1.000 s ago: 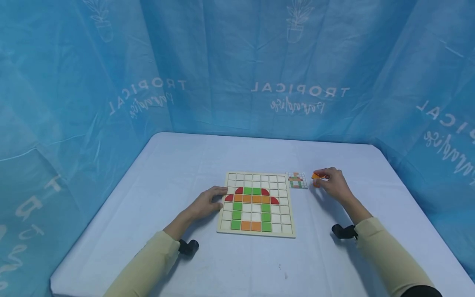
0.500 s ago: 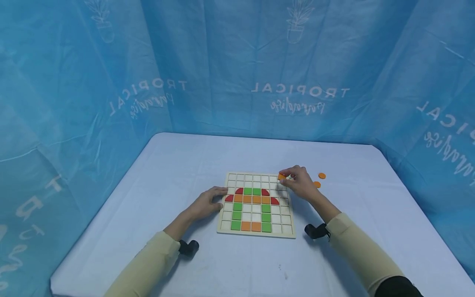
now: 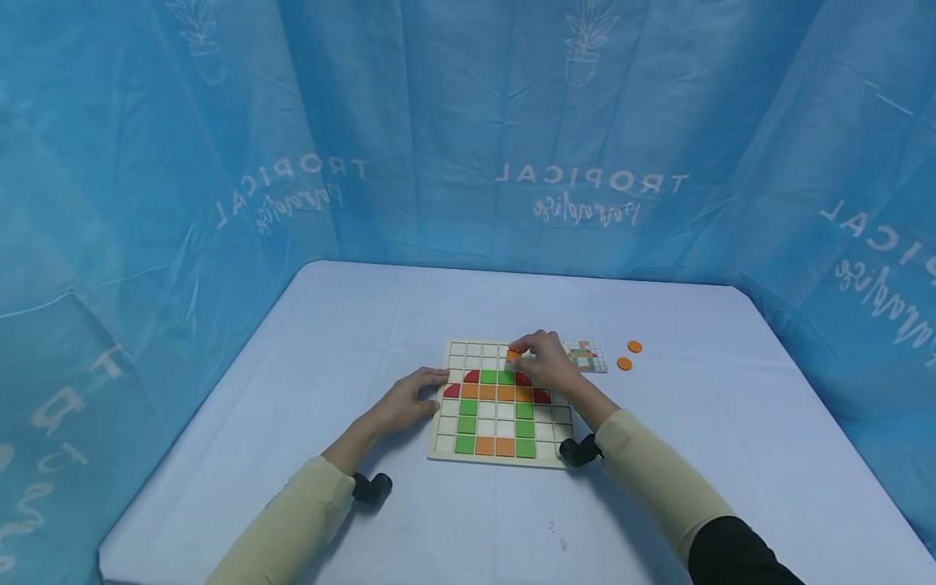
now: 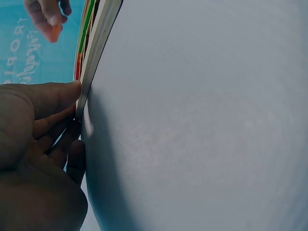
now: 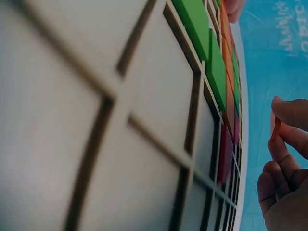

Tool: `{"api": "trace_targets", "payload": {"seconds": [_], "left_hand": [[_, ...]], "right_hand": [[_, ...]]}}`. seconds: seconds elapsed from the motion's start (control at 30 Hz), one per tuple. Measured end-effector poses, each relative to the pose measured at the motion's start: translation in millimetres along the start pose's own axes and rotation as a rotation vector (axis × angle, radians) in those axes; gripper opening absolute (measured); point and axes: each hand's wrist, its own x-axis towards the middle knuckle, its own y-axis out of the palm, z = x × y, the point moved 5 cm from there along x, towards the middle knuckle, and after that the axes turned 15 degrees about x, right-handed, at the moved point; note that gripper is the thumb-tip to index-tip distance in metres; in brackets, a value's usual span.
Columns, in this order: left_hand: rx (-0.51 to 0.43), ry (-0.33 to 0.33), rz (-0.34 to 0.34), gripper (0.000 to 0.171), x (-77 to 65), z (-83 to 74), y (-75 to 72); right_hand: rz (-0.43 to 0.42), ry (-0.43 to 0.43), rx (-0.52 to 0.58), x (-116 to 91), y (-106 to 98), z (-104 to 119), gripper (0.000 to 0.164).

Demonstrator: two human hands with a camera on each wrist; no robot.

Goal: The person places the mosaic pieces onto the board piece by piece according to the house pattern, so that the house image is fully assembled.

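Note:
A square wooden grid board (image 3: pixel 504 463) lies flat on the table. Green, orange and red tiles fill some of its squares in a pattern, among them a green tile (image 5: pixel 192 29). My left hand (image 3: pixel 405 400) rests against the board's left edge, thumb and fingertips touching it; the left wrist view shows the thumb tip (image 4: pixel 73 89) at the rim. Over the top rows of the board, my right hand (image 3: pixel 547 363) pinches an orange tile (image 3: pixel 513 356) between thumb and fingers. From the right wrist view, this tile (image 5: pixel 275 130) appears edge-on, apart from the board.
A small pattern card (image 3: pixel 587 356) lies by the board's upper right side, partly behind the right hand. Two round orange discs (image 3: pixel 634 347) lie farther right. White cloth covers the table (image 3: pixel 366 309), and blue curtains (image 3: pixel 453 122) hang around it.
My right hand has carried the orange tile left from beside the discs, past the card, to above the board's upper rows. The left hand has stayed put.

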Motion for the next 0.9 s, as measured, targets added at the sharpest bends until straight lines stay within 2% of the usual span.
{"api": "trace_targets", "payload": {"seconds": [0.43,0.9], "left_hand": [[-0.01,0.023,-0.007,0.05,-0.9,-0.4,-0.6],[-0.007,0.004,-0.007,0.051,-0.5,-0.8,-0.1]], "right_hand": [[0.041,0.102,-0.062,13,16,-2,0.029],[0.056,0.097,-0.079,14,18,-7,0.025]]}}
